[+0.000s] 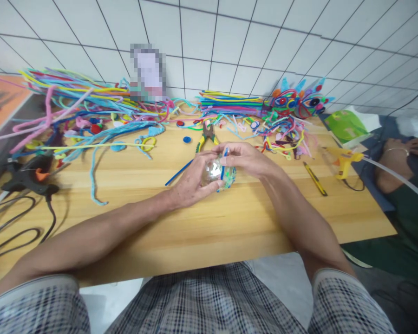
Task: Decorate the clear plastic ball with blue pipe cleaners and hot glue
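Note:
My left hand [191, 183] is wrapped round a clear, shiny, rounded plastic piece [213, 170] above the middle of the table. Green and blue bits cover its right side. A short blue pipe cleaner [223, 171] runs upright across the piece, and the fingers of my right hand [245, 158] pinch its upper end. My left thumb presses near its lower end. Fingers partly hide the plastic piece. Beside my left hand lies a straight blue pipe cleaner [178, 172]. Just beyond both hands are pliers [208, 134] with yellow and dark handles.
Loose pipe cleaners [80, 99] heap up at the back left, with a neat bundle [230, 103] at centre back. Colourful masks [296, 102] stand back right. A yellow cutter [315, 179] and yellow glue gun [344, 163] lie right. A black clamp [29, 178] with cables is left. Another person [393, 162] sits right.

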Motion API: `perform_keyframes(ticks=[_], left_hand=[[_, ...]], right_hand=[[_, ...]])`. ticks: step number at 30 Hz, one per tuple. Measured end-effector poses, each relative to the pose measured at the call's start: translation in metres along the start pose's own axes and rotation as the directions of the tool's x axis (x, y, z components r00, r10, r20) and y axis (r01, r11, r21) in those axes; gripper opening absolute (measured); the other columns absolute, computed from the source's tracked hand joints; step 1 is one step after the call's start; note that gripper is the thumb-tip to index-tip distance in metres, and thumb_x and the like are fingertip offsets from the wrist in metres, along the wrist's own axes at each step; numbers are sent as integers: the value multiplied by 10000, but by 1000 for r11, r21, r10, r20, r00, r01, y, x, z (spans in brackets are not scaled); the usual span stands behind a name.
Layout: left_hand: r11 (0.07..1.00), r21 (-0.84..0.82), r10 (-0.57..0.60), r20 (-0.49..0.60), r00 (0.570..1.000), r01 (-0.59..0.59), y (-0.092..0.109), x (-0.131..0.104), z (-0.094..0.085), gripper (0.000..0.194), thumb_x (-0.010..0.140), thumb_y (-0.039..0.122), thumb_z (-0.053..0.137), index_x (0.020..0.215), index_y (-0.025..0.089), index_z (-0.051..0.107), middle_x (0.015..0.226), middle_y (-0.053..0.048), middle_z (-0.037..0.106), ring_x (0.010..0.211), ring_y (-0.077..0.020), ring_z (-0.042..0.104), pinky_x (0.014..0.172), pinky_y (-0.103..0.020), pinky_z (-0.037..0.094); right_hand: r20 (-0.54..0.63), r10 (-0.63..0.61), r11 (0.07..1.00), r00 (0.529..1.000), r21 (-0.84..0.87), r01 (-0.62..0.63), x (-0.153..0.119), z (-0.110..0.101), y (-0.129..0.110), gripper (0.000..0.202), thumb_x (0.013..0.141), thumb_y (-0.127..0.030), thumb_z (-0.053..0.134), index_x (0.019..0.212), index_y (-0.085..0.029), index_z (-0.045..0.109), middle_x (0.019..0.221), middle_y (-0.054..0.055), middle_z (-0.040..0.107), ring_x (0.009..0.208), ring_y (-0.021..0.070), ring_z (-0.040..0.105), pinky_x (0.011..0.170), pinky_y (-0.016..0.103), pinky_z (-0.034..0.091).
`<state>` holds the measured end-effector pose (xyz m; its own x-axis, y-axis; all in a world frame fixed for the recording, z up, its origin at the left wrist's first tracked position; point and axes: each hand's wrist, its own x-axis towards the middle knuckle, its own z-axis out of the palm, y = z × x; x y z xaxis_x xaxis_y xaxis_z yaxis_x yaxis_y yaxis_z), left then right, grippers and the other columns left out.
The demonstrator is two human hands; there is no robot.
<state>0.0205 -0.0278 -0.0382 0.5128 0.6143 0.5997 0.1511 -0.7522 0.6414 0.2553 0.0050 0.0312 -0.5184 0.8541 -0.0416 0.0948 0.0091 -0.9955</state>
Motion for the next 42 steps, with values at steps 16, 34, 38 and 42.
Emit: perform_keyframes(ticks=[16, 34, 38, 42], left_hand=[[991, 19, -128, -66, 990, 129, 7, -5, 2, 673, 1043, 545, 763, 1564, 245, 461, 1582, -189, 572, 1514, -370, 574, 1261, -613, 524], [983, -80, -168, -3, 986, 167, 5, -6, 2, 612, 1037, 463, 763, 1528, 245, 471, 1459, -159, 638, 1340, -318, 664, 1172, -539, 570], [997, -52, -61, -11, 998, 60, 1, -5, 2, 635, 1040, 432, 764, 1572, 268, 458, 1546, -174, 612, 1449, -347, 631, 1233, -570, 548], [1000, -10, 2, 3, 1000, -2, -1, -5, 3, 679, 1023, 406, 776, 1589, 277, 423, 1545, -177, 603, 1470, -365, 620, 1225, -602, 565]], right_hand=[[28, 6, 999, 1000, -48, -4, -1, 1, 9, 415, 738, -468, 1018, 889, -224, 718, 1177, 40, 827, 984, 187, 742, 878, 320, 618], [32, -52, 985, 998, -162, 56, -8, -7, -12, 432, 836, -618, 952, 815, -220, 783, 1230, 78, 811, 1137, 236, 750, 1050, 394, 600], [0, -81, 981, 997, -179, 79, -8, -3, -11, 404, 806, -589, 975, 808, -222, 806, 1222, 74, 807, 1091, 226, 767, 993, 382, 627], [-15, -62, 983, 998, -172, 59, -8, -1, -11, 383, 773, -558, 998, 798, -227, 806, 1225, 77, 812, 1095, 234, 774, 981, 384, 638]])
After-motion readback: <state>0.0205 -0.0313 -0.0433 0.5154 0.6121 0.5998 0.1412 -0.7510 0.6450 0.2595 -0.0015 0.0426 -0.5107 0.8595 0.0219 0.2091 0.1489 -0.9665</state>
